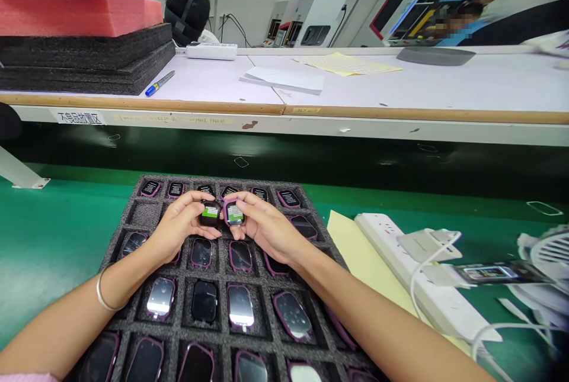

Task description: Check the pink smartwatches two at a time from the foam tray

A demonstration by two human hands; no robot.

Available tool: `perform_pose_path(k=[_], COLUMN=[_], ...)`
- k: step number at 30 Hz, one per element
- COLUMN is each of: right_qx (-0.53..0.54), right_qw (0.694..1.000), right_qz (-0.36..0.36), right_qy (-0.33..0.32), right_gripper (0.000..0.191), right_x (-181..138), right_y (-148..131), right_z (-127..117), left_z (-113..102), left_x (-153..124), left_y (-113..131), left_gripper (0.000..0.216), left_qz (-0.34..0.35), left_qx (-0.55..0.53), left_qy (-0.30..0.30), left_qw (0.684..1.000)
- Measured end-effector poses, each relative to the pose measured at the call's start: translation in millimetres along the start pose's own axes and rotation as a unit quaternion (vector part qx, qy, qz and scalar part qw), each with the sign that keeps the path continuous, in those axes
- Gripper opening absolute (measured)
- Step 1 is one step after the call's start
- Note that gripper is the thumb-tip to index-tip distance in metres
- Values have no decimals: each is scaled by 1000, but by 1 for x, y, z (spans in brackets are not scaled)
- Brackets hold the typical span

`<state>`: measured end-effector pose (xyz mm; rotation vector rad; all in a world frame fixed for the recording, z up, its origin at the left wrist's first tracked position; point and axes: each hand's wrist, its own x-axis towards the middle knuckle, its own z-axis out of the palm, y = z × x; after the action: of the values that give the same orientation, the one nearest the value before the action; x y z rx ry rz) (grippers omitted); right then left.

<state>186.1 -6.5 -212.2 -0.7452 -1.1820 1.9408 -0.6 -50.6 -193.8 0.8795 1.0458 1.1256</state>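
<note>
My left hand [184, 222] pinches a black smartwatch body [210, 212] whose lit screen shows green and white. Close beside it, my right hand [258, 219] grips a purple-framed smartwatch body [233, 213] with a similar green and white display. Both are held side by side over a dark foam tray [178, 326]. Strapless watch bodies fill many of its compartments, mostly purple-framed, such as this purple watch [240, 256]. One black watch [205, 301] lies among them. Those in the far row have text on their screens. My forearms hide some compartments.
Right of the tray are a yellow sheet [351, 252], a white power strip [395, 252] with plugs and cables, and a white fan [551, 257]. A raised shelf [213, 83] behind bears stacked foam [80, 53], a pen [160, 83] and papers [284, 79]. Other people are beyond.
</note>
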Motion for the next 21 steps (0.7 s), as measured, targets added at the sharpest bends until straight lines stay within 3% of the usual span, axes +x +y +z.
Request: perform_pose_path(k=[21], right_qx=[-41], right_qw=[999], right_qz=[-21], right_qy=[-15], right_gripper=[33], right_x=[-3], right_y=[-1], right_z=[0], left_z=[0], left_x=[-2], left_y=[1], left_gripper=[35], left_qz=[11], left_qx=[17], left_qy=[2], left_qw=[1000])
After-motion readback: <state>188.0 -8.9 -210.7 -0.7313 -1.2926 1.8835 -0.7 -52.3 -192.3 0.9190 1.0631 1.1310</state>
